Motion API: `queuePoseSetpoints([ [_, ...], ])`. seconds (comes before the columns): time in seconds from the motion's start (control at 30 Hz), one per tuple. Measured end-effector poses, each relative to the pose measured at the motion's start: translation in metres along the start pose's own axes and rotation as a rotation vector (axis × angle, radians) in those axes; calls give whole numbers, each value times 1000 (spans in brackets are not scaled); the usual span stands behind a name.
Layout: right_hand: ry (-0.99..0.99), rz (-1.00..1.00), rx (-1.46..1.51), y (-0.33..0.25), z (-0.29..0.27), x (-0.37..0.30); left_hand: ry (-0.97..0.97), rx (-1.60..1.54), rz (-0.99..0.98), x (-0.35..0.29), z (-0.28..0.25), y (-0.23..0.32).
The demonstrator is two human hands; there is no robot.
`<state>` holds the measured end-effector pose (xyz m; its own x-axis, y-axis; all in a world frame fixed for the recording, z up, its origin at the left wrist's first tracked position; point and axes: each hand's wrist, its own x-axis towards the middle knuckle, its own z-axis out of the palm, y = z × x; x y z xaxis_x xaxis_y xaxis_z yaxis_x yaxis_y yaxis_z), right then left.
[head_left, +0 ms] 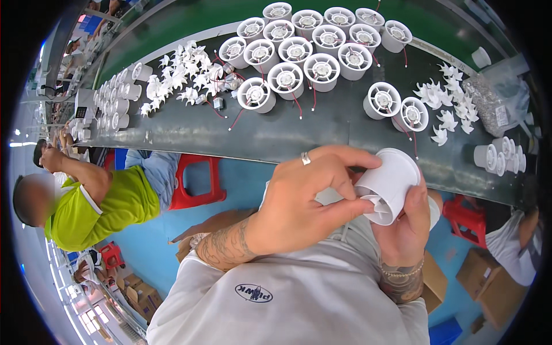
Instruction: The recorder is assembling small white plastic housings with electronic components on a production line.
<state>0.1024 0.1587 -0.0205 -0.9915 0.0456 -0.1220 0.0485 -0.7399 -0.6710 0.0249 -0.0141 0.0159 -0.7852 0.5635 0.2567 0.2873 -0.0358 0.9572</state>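
Note:
In front of my body, my right hand [407, 221] is wrapped round a white plastic fan housing [394, 175], a short round tube tilted with its open end toward the lower left. My left hand [322, 198] reaches to that opening, thumb and finger closed on a white bladed fan wheel [377, 206] partly visible inside. Its forefinger lies along the outside of the housing. The inner parts of the housing are mostly hidden. On the bench beyond stand two similar housings, the nearer one [414, 115] with spokes, a round centre and a red wire.
Many spoked housings [296, 50] stand across the dark bench [201, 135]. Loose white fan wheels lie in piles at left [181, 69] and right [448, 98], with small motors [218, 103] beside the left pile. A plastic bag of small parts [486, 103] lies right. Red stools [198, 181] and a seated person [103, 201] are left.

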Motion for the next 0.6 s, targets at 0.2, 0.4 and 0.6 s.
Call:
queuePoseSetpoints([
  [0.2,-46,24,-61,-4,3,0,-44,-50,-69,9,-4,2],
  [0.4,185,94,96,-6,19,2,-172,159,-31,7,-11,3],
  [0.6,157,-5,8,-7,15,-2,-30,12,-101,7,-1,7],
])
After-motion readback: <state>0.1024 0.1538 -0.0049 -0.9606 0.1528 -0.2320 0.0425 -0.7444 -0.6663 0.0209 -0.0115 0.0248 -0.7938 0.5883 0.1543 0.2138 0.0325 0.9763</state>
